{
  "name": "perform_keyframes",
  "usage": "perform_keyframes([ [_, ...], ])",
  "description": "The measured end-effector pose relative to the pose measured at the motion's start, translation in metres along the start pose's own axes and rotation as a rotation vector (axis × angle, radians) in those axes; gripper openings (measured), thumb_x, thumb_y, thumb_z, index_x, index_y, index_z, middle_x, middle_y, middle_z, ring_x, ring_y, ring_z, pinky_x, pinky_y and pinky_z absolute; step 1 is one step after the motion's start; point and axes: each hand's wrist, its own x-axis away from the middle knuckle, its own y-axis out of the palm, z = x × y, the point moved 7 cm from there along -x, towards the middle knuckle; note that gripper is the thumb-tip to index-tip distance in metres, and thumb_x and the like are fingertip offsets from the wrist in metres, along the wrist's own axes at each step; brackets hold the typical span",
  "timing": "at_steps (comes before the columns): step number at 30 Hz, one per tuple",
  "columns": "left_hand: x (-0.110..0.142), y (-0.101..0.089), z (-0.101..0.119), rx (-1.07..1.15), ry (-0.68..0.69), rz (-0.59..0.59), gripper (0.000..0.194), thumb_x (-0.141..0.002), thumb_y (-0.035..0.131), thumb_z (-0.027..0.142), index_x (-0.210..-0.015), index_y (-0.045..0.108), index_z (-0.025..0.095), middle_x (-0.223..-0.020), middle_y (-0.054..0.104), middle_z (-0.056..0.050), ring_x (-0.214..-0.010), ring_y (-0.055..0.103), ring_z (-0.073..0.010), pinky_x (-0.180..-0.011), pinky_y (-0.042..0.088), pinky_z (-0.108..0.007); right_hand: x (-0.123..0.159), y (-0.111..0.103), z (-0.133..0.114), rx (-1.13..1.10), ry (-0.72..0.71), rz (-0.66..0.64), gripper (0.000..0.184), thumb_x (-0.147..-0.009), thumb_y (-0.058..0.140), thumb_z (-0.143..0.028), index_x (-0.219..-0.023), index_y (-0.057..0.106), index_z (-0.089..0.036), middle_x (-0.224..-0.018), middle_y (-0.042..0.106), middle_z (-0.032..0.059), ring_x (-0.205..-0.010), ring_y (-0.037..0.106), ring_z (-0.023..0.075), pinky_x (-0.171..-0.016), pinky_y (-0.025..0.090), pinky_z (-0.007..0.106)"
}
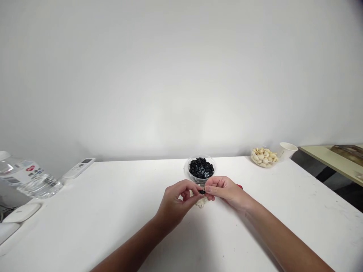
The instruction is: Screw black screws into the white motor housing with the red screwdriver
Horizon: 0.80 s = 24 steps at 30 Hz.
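My left hand (181,198) and my right hand (224,192) meet in front of me, just above the table. Thumb and fingers of each are closed in a pinch on one small, shiny black bean (202,191) between them. Just behind the fingertips stands a clear round bowl (214,169) filled with glossy black beans (201,167). Beneath my hands lies a small heap of pale pieces (200,204), mostly covered by the fingers. A red end of some object (239,186) pokes out behind my right wrist; the rest of it is hidden.
At the back right of the white table (113,211) are a clear bowl of cream-coloured pieces (264,156) and a tilted white cup (287,150). To the left lie a water bottle (31,175), a white remote control (79,168) and a white rounded object (24,212). A wall rises behind.
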Motion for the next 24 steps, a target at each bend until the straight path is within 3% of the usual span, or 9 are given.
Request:
perform_keyframes([
  [12, 0.003, 0.0, 0.011, -0.136, 0.23, 0.01, 0.02, -0.091, 0.069, 0.013, -0.076, 0.058, 0.018, -0.1, 0.076, -0.002, -0.057, 0.045, -0.0068, -0.059, 0.043, -0.021, 0.0, -0.002, 0.002, 0.091, 0.016, 0.036, 0.032, -0.085, 0.081, -0.046, -0.083, 0.073, -0.015, -0.078, 0.071, 0.0038, -0.07, 0.056, 0.0133, -0.069, 0.043, 0.026],
  [17, 0.005, -0.001, 0.019, -0.206, 0.351, 0.044, 0.023, -0.089, 0.071, 0.009, -0.075, 0.055, 0.019, -0.101, 0.077, 0.0, -0.07, 0.056, -0.0099, -0.059, 0.042, -0.021, 0.002, 0.001, -0.001, 0.149, 0.025, -0.014, 0.032, -0.092, 0.076, -0.046, -0.098, 0.078, -0.015, -0.091, 0.077, 0.0086, -0.064, 0.058, 0.0114, -0.064, 0.042, 0.025],
  [24, 0.006, -0.002, 0.026, -0.297, 0.456, 0.034, 0.023, -0.089, 0.072, 0.007, -0.079, 0.055, 0.02, -0.102, 0.078, 0.001, -0.081, 0.063, -0.0127, -0.066, 0.046, -0.023, 0.002, 0.002, -0.001, 0.18, -0.01, -0.035, 0.03, -0.093, 0.074, -0.045, -0.095, 0.08, -0.015, -0.092, 0.079, 0.0098, -0.064, 0.062, 0.012, -0.064, 0.046, 0.025],
])
